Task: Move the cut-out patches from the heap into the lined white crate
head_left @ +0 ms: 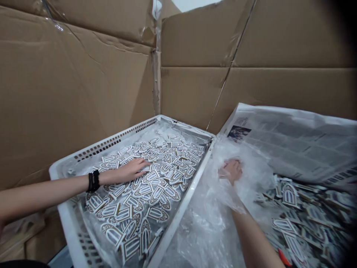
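My left hand [135,169] lies on a layer of small arch-shaped pieces [156,190], white with brown scroll borders and grey window-like centres. Its fingers are stretched out over them, gripping none. These pieces are spread on clear plastic inside a white plastic basket [182,214] with slotted walls. To the right of the basket, my right hand [233,169] has its fingers curled into a crumpled clear plastic sheet [209,227]. Part of the sheet drapes across that wrist, and the fingertips are blurred.
A heap of similar arch pieces [309,216] lies at the right, with a sheet of newspaper [287,141] behind it. Tall cardboard walls [195,89] enclose the back and left. A small red object [283,257] shows at the bottom right, beside my forearm.
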`<action>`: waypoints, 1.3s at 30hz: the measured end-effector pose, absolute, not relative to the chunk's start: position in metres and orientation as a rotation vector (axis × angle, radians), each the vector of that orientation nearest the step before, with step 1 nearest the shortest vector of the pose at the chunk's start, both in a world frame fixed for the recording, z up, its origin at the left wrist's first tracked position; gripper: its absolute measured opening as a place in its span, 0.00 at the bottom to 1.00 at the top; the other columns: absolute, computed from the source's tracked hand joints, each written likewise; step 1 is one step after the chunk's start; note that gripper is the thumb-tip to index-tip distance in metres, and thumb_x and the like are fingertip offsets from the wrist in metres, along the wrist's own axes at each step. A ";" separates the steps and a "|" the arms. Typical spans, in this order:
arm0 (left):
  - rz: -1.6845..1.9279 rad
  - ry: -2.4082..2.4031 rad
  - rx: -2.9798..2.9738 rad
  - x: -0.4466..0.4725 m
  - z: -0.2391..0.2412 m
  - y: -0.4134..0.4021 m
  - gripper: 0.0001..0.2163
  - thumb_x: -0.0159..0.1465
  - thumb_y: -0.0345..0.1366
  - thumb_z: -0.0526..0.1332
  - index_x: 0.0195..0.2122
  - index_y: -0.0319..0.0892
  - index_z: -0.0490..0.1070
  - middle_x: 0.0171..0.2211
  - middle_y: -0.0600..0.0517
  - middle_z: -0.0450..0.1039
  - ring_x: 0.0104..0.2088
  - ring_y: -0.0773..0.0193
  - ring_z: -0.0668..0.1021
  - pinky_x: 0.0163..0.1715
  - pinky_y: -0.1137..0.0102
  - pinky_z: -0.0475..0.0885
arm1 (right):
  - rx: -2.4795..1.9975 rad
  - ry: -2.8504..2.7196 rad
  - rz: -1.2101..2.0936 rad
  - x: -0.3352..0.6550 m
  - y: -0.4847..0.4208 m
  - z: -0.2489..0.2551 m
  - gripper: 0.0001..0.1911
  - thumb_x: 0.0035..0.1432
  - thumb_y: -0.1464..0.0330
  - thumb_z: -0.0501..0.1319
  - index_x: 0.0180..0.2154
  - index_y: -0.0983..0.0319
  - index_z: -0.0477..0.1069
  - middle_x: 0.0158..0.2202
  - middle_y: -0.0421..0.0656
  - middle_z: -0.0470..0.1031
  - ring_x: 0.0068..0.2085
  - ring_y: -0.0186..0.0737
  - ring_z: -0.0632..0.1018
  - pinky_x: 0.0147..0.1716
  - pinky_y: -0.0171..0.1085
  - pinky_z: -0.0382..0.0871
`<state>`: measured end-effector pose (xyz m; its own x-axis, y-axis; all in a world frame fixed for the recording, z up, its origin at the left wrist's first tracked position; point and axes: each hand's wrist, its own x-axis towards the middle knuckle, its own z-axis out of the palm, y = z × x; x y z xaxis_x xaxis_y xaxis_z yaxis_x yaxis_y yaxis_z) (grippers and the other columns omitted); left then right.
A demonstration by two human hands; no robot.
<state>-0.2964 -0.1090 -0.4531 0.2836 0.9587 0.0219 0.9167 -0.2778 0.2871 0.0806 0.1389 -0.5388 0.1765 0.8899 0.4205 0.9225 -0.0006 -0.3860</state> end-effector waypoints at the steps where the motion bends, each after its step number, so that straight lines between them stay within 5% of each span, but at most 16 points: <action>1: 0.330 1.753 2.300 -0.298 -0.450 -0.107 0.19 0.70 0.46 0.47 0.56 0.42 0.62 0.49 0.43 0.67 0.50 0.52 0.69 0.52 0.57 0.64 | -1.879 -1.704 -0.084 0.081 0.139 -0.540 0.21 0.63 0.71 0.49 0.54 0.78 0.63 0.52 0.67 0.68 0.55 0.62 0.69 0.52 0.52 0.63; 7: 0.621 2.122 2.114 -0.326 -0.403 -0.100 0.21 0.67 0.44 0.50 0.58 0.40 0.57 0.50 0.41 0.65 0.50 0.51 0.67 0.53 0.55 0.64 | -1.810 -1.669 -0.136 0.085 0.148 -0.556 0.19 0.60 0.72 0.51 0.52 0.70 0.65 0.49 0.61 0.70 0.53 0.61 0.70 0.49 0.54 0.65; 16: 0.039 1.903 2.103 -0.346 -0.396 -0.158 0.18 0.56 0.33 0.56 0.49 0.41 0.64 0.47 0.43 0.69 0.47 0.53 0.71 0.50 0.59 0.67 | -1.852 -1.682 -0.102 0.083 0.147 -0.552 0.20 0.60 0.73 0.52 0.52 0.75 0.65 0.50 0.66 0.69 0.53 0.63 0.70 0.49 0.54 0.65; 21: -0.141 1.968 2.002 -0.347 -0.404 -0.170 0.20 0.56 0.41 0.62 0.49 0.44 0.65 0.45 0.43 0.73 0.42 0.52 0.74 0.43 0.59 0.71 | -1.871 -1.669 -0.097 0.082 0.142 -0.548 0.21 0.63 0.71 0.50 0.55 0.76 0.63 0.52 0.66 0.68 0.56 0.62 0.68 0.51 0.52 0.63; 27: -0.053 1.950 2.190 -0.308 -0.399 -0.138 0.24 0.63 0.48 0.56 0.56 0.40 0.61 0.53 0.39 0.69 0.47 0.49 0.73 0.50 0.57 0.69 | -1.886 -1.680 -0.077 0.084 0.150 -0.555 0.20 0.62 0.72 0.49 0.53 0.73 0.65 0.52 0.66 0.68 0.55 0.62 0.69 0.50 0.52 0.62; 33: -0.055 1.771 2.251 -0.280 -0.422 -0.105 0.15 0.59 0.32 0.53 0.47 0.41 0.67 0.42 0.42 0.73 0.35 0.55 0.75 0.41 0.59 0.73 | -1.864 -1.708 -0.066 0.082 0.143 -0.546 0.19 0.64 0.72 0.48 0.52 0.73 0.65 0.51 0.65 0.68 0.55 0.62 0.68 0.50 0.52 0.63; 39: 0.022 1.846 2.119 -0.288 -0.425 -0.102 0.29 0.56 0.33 0.54 0.60 0.35 0.55 0.35 0.44 0.74 0.30 0.55 0.74 0.33 0.63 0.72 | -1.888 -1.814 -0.015 0.082 0.135 -0.531 0.18 0.63 0.73 0.48 0.51 0.73 0.66 0.53 0.65 0.67 0.57 0.60 0.67 0.51 0.52 0.62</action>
<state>-0.2876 -0.1018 -0.4248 0.1606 0.9661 -0.2022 0.9611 -0.1065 0.2549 0.0816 0.1347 -0.5311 0.1044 0.9292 0.3545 0.9351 0.0297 -0.3531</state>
